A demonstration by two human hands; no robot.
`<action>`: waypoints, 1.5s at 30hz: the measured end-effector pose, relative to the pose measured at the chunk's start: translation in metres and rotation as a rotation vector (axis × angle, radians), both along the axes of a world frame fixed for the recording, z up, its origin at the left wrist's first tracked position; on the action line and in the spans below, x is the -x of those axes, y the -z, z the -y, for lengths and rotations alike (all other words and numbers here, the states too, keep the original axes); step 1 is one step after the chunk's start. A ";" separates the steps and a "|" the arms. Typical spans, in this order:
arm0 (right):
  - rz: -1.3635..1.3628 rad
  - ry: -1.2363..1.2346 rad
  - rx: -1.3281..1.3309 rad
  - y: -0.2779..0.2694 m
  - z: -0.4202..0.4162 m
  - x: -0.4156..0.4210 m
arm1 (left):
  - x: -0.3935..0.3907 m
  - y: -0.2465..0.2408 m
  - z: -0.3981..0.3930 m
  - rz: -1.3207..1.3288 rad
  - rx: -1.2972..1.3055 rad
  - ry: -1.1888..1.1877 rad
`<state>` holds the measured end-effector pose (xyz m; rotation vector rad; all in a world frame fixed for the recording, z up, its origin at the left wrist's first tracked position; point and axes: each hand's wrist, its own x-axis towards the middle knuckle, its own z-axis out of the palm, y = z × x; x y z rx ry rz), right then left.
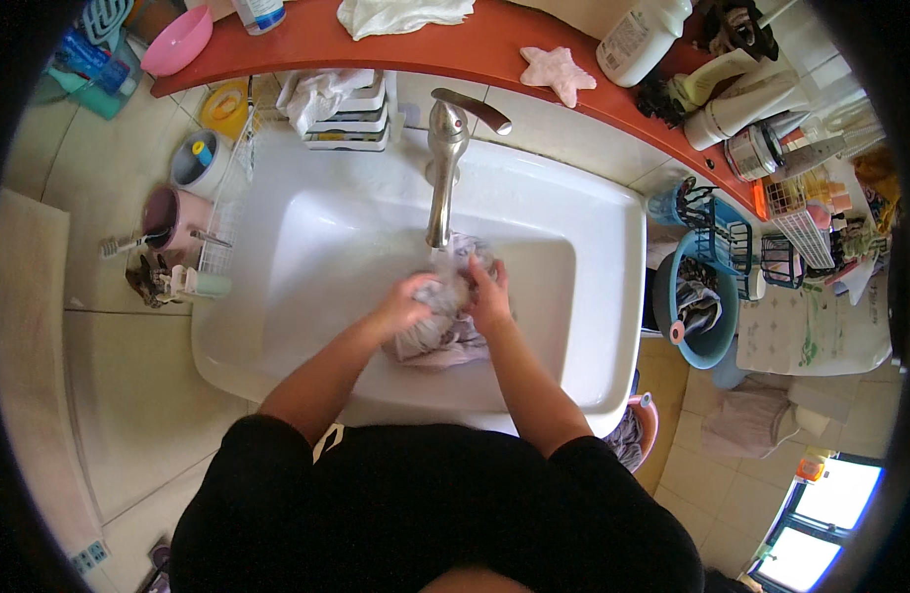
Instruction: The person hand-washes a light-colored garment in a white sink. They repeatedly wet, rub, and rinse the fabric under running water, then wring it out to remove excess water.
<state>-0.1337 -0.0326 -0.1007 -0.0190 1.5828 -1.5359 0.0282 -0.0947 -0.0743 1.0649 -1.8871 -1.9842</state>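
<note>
A wet, pale grey-pink cloth (444,348) lies bunched in the white sink basin (314,244), under the metal faucet (441,185). Water seems to run from the spout onto it. Around the left side of the bundle curl the fingers of my left hand (404,302), gripping the fabric. My right hand (489,296) holds the bundle's right side, its fingers pointing up toward the spout. Both hands are slightly blurred. Folds of the cloth spread below them on the basin floor, and its full shape is hidden.
A red-brown shelf (395,44) curves behind the faucet, bearing bottles and a pink star-shaped item (558,74). White drawers (351,118) stand at the sink's back left. Cups (177,215) line the left wall. A blue basin (710,345) with clothing sits to the right.
</note>
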 end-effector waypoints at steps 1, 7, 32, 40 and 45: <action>0.245 0.115 0.069 -0.013 0.007 -0.001 | 0.008 -0.028 -0.015 -0.085 0.081 0.015; 1.104 -0.480 0.681 0.002 0.011 0.018 | 0.048 -0.095 -0.070 -0.162 0.568 0.108; 0.181 -0.534 -0.345 -0.005 0.010 0.010 | -0.019 0.026 0.033 0.512 0.518 -0.367; 0.943 -0.309 0.472 -0.031 0.003 0.001 | 0.040 -0.069 -0.053 -0.216 0.346 0.105; 0.965 -0.276 0.577 0.093 -0.005 0.009 | 0.058 -0.049 -0.054 -0.101 0.947 -0.099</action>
